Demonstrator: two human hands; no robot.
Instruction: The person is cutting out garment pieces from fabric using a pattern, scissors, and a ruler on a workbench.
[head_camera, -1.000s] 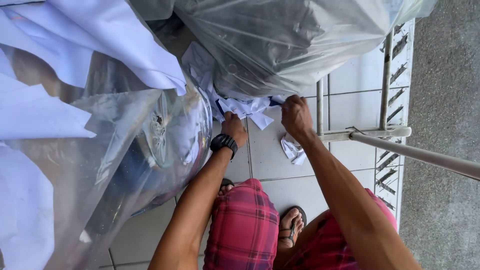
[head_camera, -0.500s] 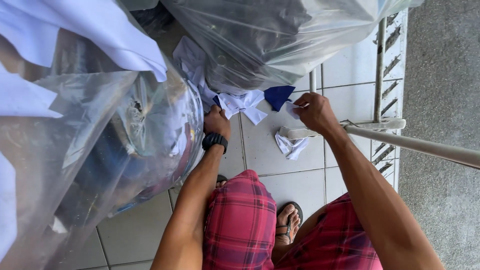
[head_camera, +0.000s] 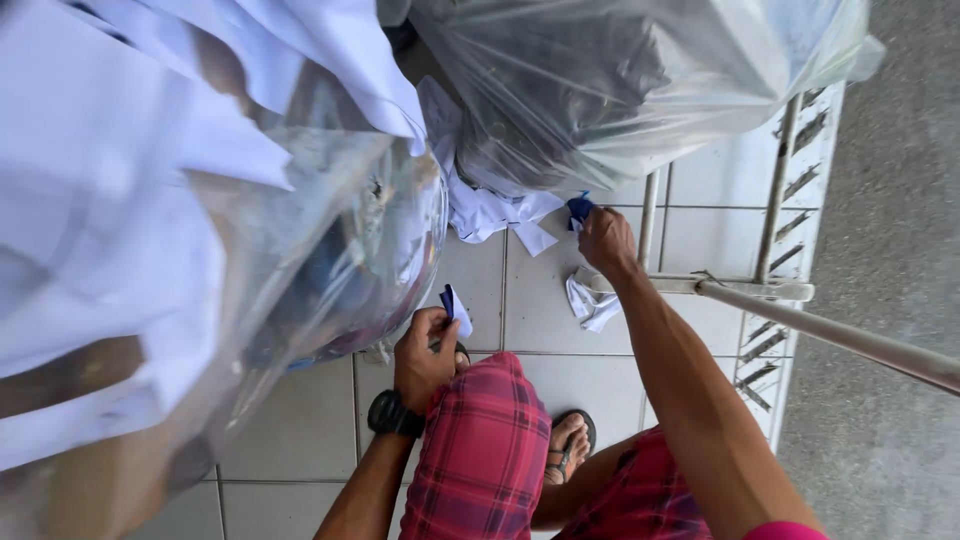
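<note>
My left hand, with a black watch on the wrist, is drawn back over my knee and pinches a small blue and white scrap of cloth. My right hand reaches out to the foot of a big clear plastic bag and grips a dark blue piece of cloth. White cloth spills onto the tiled floor between that bag and a second clear bag at my left.
A crumpled white cloth lies on the white tiles beside a metal railing. Grey pavement lies beyond it. White garments hang close at the left. My legs in red plaid shorts and a sandalled foot are below.
My left hand has pulled back from the white cloth toward my knee with a small scrap in it. My right hand stays at the bag, holding the blue cloth.
</note>
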